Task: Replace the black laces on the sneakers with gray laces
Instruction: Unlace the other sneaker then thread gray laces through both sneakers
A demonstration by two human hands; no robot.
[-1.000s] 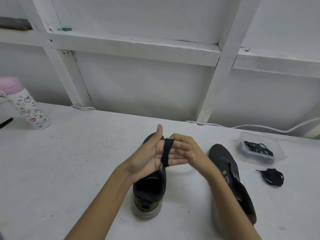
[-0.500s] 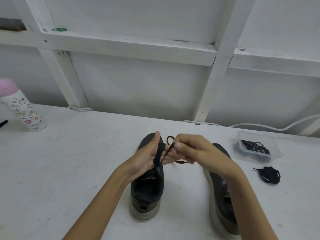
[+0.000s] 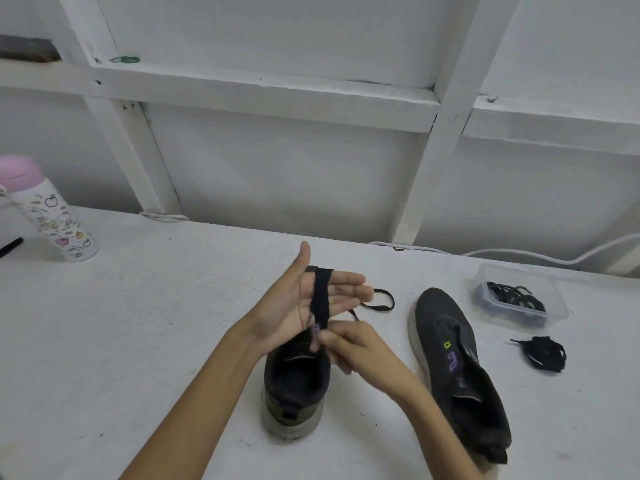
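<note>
A black lace [image 3: 321,299] is wound in several turns around the straight fingers of my left hand [image 3: 298,306], which is held flat with the thumb up, above the left sneaker [image 3: 294,386]. My right hand [image 3: 349,344] pinches the lace's loose part just below those fingers; a loop of it trails onto the table [image 3: 379,301]. The right sneaker [image 3: 457,368] lies beside my right forearm, without laces. A bundled black lace [image 3: 543,353] lies on the table to its right.
A clear plastic box [image 3: 550,299] holding dark laces stands at the back right. A pink-capped bottle [image 3: 52,216] stands far left, with a black pen [image 3: 10,245] beside it. White cables [image 3: 519,254] run along the wall. The white table [image 3: 138,323] spreads around the shoes.
My left hand has opened flat again with the lace wound around its fingers. My right hand dropped from beside the fingertips to below them, drawing the lace round.
</note>
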